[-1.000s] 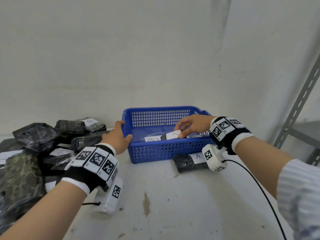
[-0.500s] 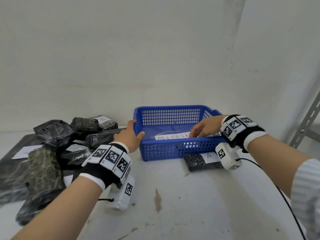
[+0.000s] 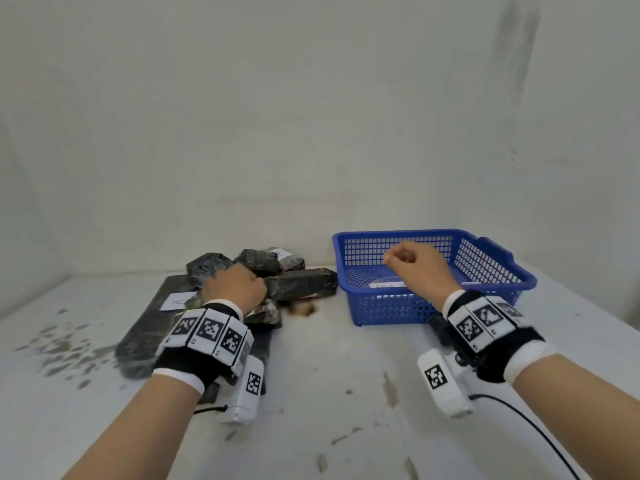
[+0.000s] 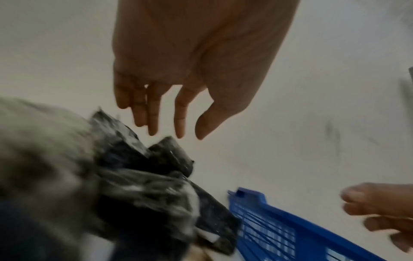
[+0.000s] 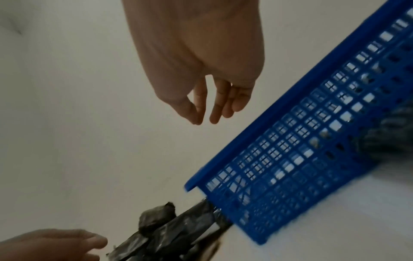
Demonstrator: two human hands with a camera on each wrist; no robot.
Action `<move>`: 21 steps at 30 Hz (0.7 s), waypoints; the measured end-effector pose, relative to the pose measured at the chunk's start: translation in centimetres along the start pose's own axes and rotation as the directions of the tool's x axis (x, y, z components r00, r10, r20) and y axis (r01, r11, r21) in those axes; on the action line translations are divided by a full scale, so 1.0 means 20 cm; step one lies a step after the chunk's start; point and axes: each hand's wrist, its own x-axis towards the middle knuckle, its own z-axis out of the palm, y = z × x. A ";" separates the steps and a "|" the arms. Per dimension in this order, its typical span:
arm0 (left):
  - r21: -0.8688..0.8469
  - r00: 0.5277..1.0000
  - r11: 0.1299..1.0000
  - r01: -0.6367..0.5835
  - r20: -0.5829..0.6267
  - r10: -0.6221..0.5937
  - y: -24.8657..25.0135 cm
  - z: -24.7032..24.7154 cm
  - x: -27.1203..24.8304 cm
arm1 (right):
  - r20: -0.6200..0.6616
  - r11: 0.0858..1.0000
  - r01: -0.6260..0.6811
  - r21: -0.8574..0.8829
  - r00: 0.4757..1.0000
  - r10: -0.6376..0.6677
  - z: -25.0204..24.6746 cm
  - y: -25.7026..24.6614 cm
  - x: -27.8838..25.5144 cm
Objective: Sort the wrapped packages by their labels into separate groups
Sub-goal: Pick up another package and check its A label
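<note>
Several black wrapped packages (image 3: pixel 301 284) with white paper labels lie heaped at the back of the table, left of a blue mesh basket (image 3: pixel 391 310). My left hand (image 3: pixel 235 285) hovers over the heap; in the left wrist view its fingers (image 4: pixel 154 123) hang relaxed above the packages (image 4: pixel 156 194) and hold nothing. My right hand (image 3: pixel 412 265) is raised over the basket's front, its fingers (image 5: pixel 214 113) loose and empty beside the basket (image 5: pixel 312 132). A labelled package (image 3: pixel 388 285) lies inside the basket. Another dark package (image 3: pixel 438 332) in front of the basket is mostly hidden by my right wrist.
A flat black package with a white label (image 3: pixel 178 301) lies under the heap's left side. The white table (image 3: pixel 329 393) is stained, with a brown patch (image 3: pixel 304 310) between heap and basket. A wall runs close behind. A cable (image 3: pixel 519 427) trails from my right wrist.
My left hand let go of the basket's left rim and moved left over the heap. My right hand rose out of the basket. The view swung left, so the basket now sits right.
</note>
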 end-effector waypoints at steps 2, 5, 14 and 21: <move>0.112 0.987 0.983 0.149 0.036 -0.154 -0.10 -0.06 0.02 | -0.032 0.999 0.018 0.028 0.999 -0.017 0.05 -0.03 -0.04; 0.154 0.959 0.952 0.266 0.061 -0.277 -0.27 -0.12 0.02 | -0.012 0.998 0.021 0.064 1.000 -0.020 0.13 -0.11 -0.11; 0.033 0.974 0.993 0.113 0.195 -0.117 -0.35 -0.11 -0.04 | 0.123 0.999 0.014 0.033 0.992 -0.018 0.34 -0.22 -0.19; -0.341 0.960 0.922 0.183 0.265 -0.092 -0.34 -0.18 -0.01 | 0.350 1.000 -0.028 -0.014 0.936 0.031 0.37 -0.25 -0.27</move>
